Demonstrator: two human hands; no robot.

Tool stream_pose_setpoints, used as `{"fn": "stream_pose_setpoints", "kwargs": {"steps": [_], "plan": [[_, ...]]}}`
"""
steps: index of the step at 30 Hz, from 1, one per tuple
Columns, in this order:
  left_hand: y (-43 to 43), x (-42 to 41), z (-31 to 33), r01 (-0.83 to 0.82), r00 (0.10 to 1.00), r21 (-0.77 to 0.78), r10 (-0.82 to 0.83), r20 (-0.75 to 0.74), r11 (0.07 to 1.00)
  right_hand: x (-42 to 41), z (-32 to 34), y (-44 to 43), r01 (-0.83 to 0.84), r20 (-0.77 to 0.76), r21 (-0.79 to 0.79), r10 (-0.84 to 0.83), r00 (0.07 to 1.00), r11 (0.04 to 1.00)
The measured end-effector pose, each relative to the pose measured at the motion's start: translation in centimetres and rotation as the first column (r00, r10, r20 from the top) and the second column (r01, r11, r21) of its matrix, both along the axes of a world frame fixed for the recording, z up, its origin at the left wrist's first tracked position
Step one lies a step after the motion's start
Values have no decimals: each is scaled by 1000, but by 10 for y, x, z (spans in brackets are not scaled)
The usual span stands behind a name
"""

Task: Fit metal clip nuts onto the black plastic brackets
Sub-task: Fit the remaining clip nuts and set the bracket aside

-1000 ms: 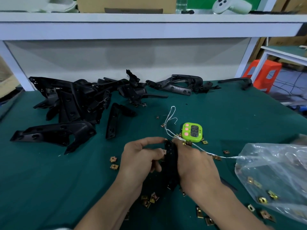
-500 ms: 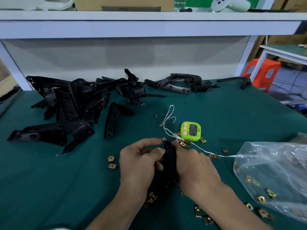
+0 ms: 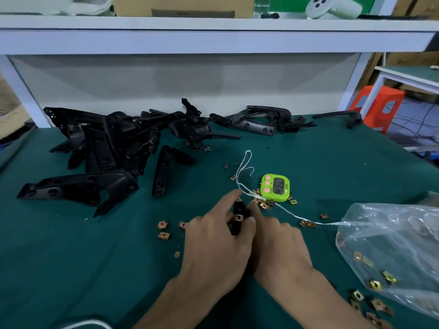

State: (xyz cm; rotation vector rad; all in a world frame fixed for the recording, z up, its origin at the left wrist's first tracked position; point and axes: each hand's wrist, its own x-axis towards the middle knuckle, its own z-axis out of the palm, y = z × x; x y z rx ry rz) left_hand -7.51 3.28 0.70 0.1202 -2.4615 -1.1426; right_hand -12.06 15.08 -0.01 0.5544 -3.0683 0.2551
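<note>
The only writing in view was the dark display of the lime-green timer (image 3: 275,187) right of centre, and its digits were too blurred to read; three pink buttons ran down its left side.

At lower centre the left hand (image 3: 213,248) gripped a black plastic bracket (image 3: 237,211), which stood roughly on end. The thumb pressed its face just beside a brass-coloured clip nut (image 3: 238,217) seated on it, and the index finger was stretched straight past its top. The right hand (image 3: 279,245) closed on the same bracket from the other side, with the index finger along its right edge and the other fingers curled.

The green felt mat (image 3: 71,269) lay bare across the lower left. Loose square clip nuts (image 3: 162,230) were scattered just left of the hands. A crinkled clear plastic bag (image 3: 392,245) with more nuts inside crowded the right edge. A thin white string (image 3: 244,162) ran from the bag past the timer. A tangled heap of matte black brackets (image 3: 102,148) filled the upper left, against the white shelf frame (image 3: 213,41) at the table's far edge.
</note>
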Motion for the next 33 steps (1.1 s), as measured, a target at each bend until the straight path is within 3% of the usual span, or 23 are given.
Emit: {"fn": "stream_pose_setpoints", "kwargs": {"steps": [5,8,10,13,16,18,21,27,33], "plan": [[-7,-2,1,122,991,-36,-123,-42,992,-1,-2,4,14,6,-68,-14,1000,998],[-5,-3,-4,156,988,243,-149,-47,957,-9,0,9,21,-44,-127,-27,999,992],[-7,-6,-5,77,997,343,-77,-16,936,-19,3,15,58,-100,-155,-75,992,986],[-16,-9,-5,23,995,194,-41,87,981,-32,3,28,131,-163,-155,-156,974,979],[-25,-11,-2,243,933,-50,-220,286,969,-36,0,40,161,-192,-148,-189,963,976],[-28,-13,0,420,835,-85,-349,425,903,-36,-1,43,168,-185,-132,-191,964,977],[-35,-16,4,511,742,-17,-431,513,859,-36,-2,41,145,-147,-101,-159,976,984],[-35,-16,5,518,759,-142,-376,532,844,-33,-1,38,126,-101,-91,-135,986,988],[-22,-13,-3,339,927,-161,-300,225,927,-30,-2,37,94,-87,-122,-104,991,988]]}}
